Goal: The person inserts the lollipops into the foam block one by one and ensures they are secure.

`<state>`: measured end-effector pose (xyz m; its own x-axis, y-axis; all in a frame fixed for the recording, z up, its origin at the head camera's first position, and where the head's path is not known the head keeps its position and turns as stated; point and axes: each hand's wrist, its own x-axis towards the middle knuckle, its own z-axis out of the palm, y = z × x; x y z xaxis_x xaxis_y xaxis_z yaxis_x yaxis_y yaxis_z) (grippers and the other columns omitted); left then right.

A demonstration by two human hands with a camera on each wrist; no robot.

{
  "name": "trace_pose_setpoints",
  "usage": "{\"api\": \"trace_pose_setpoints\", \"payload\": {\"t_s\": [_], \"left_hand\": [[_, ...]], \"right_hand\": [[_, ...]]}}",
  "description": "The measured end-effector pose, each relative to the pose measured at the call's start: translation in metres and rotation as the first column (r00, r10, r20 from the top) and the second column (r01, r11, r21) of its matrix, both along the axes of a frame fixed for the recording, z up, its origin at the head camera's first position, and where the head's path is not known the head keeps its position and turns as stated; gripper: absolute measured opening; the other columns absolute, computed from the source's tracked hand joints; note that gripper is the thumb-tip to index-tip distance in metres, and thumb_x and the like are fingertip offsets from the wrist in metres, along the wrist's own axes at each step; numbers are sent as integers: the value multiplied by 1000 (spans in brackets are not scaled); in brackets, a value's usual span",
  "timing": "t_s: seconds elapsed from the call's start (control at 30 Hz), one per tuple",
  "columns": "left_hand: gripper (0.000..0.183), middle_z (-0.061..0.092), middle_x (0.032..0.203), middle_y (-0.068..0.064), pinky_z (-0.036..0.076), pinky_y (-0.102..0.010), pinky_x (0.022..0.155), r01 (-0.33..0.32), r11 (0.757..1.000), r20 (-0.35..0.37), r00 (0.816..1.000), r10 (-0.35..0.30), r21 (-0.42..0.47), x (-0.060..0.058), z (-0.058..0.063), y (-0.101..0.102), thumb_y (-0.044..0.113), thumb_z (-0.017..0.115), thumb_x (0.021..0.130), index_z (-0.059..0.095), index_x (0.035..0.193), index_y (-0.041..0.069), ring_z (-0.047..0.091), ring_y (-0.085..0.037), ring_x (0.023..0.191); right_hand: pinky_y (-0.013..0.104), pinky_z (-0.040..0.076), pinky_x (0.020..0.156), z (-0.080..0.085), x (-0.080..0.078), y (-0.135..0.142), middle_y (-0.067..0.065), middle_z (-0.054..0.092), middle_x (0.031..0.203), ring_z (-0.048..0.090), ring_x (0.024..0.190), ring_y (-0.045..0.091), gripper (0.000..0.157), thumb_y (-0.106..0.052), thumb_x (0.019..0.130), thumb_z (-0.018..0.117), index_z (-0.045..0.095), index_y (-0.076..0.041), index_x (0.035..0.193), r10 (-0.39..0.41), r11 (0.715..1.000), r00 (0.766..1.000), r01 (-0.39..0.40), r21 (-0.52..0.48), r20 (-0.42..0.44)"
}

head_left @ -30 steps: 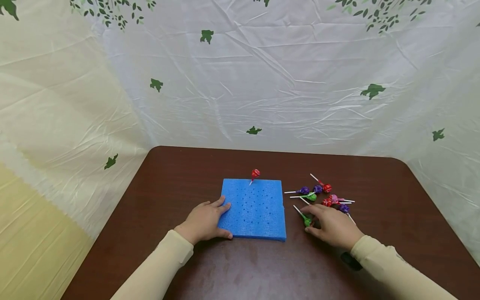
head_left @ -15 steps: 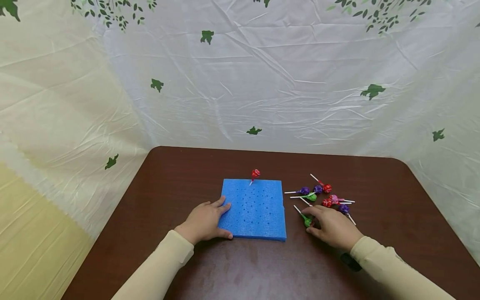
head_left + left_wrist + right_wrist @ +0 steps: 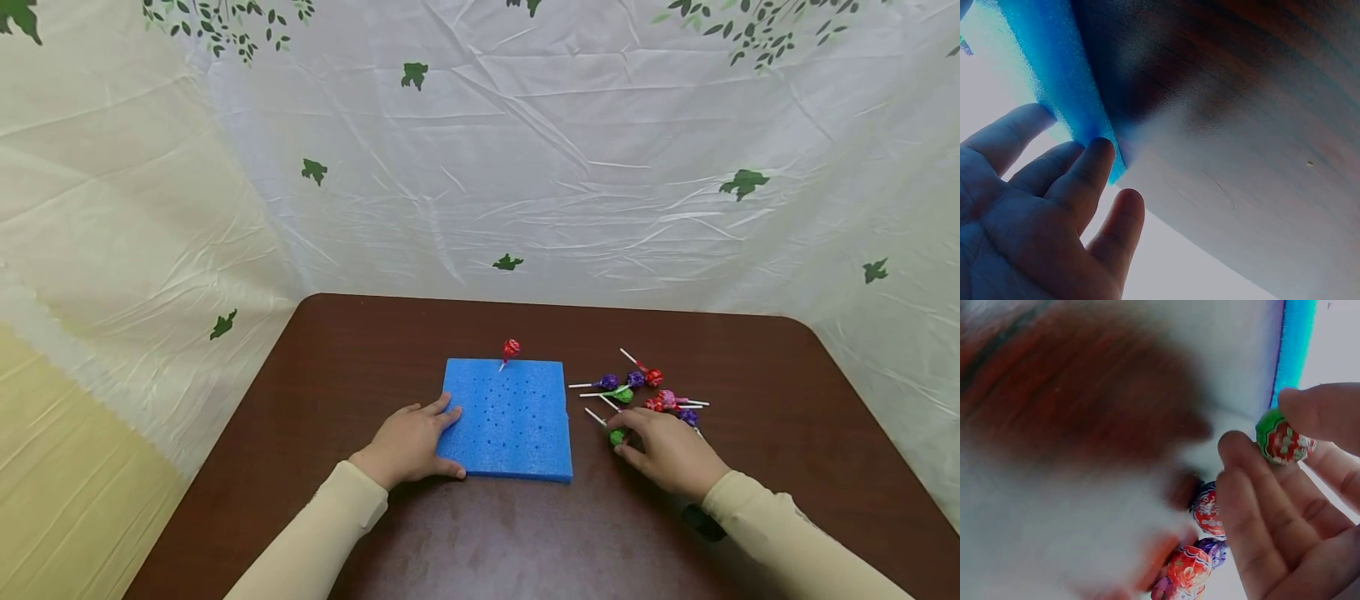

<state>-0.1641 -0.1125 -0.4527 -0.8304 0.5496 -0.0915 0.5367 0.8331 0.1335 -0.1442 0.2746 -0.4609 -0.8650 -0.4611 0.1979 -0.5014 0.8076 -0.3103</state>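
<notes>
A blue foam block (image 3: 510, 425), dotted with small holes, lies flat on the table. One red lollipop (image 3: 512, 347) stands tilted at its far edge, stick end in the foam. My left hand (image 3: 411, 442) rests along the block's left side, fingers spread, fingertips on the foam. In the left wrist view those fingers touch the block's side (image 3: 1063, 69). To the right of the block, my right hand (image 3: 670, 447) pinches a green lollipop (image 3: 1282, 437) by its wrapped head between thumb and fingers. Its white stick (image 3: 595, 416) points away toward the block.
Several loose lollipops lie right of the block: purple (image 3: 609, 381), green (image 3: 623, 395), red (image 3: 654, 377) and pink (image 3: 667, 398), some partly behind my right hand. The brown table (image 3: 360, 350) ends at a white leaf-print curtain (image 3: 420, 208).
The green lollipop's head has shifted slightly up and away from me, with the right fingers closing on it. My left hand and the foam block have stayed put.
</notes>
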Motion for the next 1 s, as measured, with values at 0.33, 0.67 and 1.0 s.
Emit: {"api": "trace_pose_setpoints", "payload": {"t_s": [0.33, 0.67, 1.0], "left_hand": [[91, 40, 154, -16, 37, -47, 110, 2, 1000, -3, 1000, -2, 0, 0, -1, 0, 64, 74, 78, 50, 147, 9, 47, -26, 135], [91, 40, 154, -16, 36, -48, 110, -1, 1000, -1, 1000, 1, -6, 0, 1, 1, 64, 75, 78, 51, 147, 9, 48, -26, 135], [91, 41, 153, -17, 37, -48, 110, 1, 1000, -5, 1000, -1, -5, 0, 1, 1, 64, 75, 78, 51, 147, 9, 48, -26, 135]], "right_hand": [[35, 53, 75, 12, -3, -3, -3, 65, 105, 58, 88, 11, 27, -7, 91, 72, 68, -11, 117, -51, 991, 998, 56, -121, 45], [30, 47, 64, 22, -12, -8, 2, 67, 107, 53, 73, 12, 32, -2, 94, 68, 59, -7, 124, -74, 971, 997, 79, -224, 29], [33, 54, 68, 31, -28, -16, 3, 64, 98, 62, 82, 17, 32, 0, 92, 69, 62, -8, 122, -106, 941, 993, 119, -316, 58]]}}
